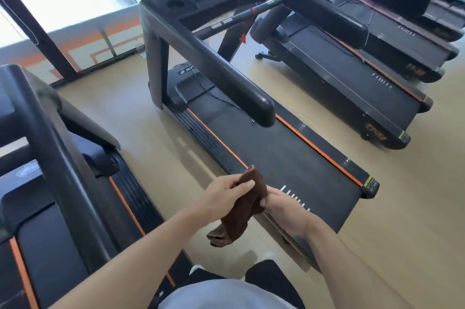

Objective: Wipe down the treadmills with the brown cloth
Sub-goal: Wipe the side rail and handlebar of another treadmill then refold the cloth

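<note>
Brown cloth (247, 204), soft, light and limp, hangs bunched between both hands: left hand (224, 195) pinches its top, right hand (281, 210) grips mid-fold; best gathered into a pad.

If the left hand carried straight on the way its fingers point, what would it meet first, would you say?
The left hand points right, across the brown cloth it grips. Beyond the cloth it would probably meet the right hand, which holds the same cloth; depth is uncertain.
</note>
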The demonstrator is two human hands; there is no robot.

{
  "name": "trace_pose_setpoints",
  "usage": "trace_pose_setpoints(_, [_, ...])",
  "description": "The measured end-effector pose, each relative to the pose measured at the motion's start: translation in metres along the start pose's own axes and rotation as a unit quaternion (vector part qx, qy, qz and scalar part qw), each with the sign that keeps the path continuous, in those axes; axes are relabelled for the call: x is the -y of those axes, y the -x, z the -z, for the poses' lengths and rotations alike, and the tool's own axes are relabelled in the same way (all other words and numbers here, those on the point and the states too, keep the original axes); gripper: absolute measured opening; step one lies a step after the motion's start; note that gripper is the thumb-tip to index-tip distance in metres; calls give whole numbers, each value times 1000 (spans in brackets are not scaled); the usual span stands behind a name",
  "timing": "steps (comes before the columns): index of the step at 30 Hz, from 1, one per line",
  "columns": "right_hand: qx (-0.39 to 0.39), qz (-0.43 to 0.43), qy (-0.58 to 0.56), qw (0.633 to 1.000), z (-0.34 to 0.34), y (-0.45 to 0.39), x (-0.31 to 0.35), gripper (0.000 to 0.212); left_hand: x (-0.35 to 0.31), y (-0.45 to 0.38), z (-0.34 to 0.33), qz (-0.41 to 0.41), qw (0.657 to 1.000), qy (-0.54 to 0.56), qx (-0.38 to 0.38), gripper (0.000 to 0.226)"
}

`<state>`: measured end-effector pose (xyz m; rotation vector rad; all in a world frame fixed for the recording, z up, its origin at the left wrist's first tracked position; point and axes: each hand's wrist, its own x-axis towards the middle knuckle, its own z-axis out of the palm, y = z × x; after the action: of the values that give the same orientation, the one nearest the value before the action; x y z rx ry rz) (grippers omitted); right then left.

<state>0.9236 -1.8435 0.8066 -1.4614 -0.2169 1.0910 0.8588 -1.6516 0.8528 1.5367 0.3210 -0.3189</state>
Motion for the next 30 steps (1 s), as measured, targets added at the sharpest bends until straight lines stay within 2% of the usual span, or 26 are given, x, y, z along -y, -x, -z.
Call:
trace_pose_setpoints(3, [39,-43,67,996,28,-25,6,41,-29,-38,5,-20,999,26,-14,21])
trace_pose_setpoints(5, [30,-53,87,994,52,-45,15,36,-53,-71,4,-32,997,56,-36,19])
trace_pose_setpoints(7, [14,-49,86,995,83,-69,25,40,-78,-108,1,-39,993,97,-61,21])
trace_pose_setpoints(11, [-13,-44,84,995,179,-118,55,29,-123,-191,-1,-28,970,181,-163,25])
trace_pose_setpoints(13, [-25,-60,78,995,231,-140,84,27,-139,-228,2,-21,943,213,-255,23])
trace_pose_setpoints(16, [-21,-70,86,994,296,-169,140,38,-151,-265,8,2,882,254,-397,20])
trace_pose_setpoints(18, [-3,-51,101,994,327,-201,185,36,-152,-278,13,34,849,260,-459,24])
trace_pose_setpoints(21, [-7,-2,107,994,335,-262,246,19,-155,-288,25,57,811,262,-521,32])
trace_pose_setpoints(25, [-25,67,120,990,307,-352,299,10,-168,-304,51,34,784,253,-565,18])
trace_pose_setpoints(30, [-46,119,182,975,260,-441,346,11,-164,-339,93,8,749,243,-617,21])
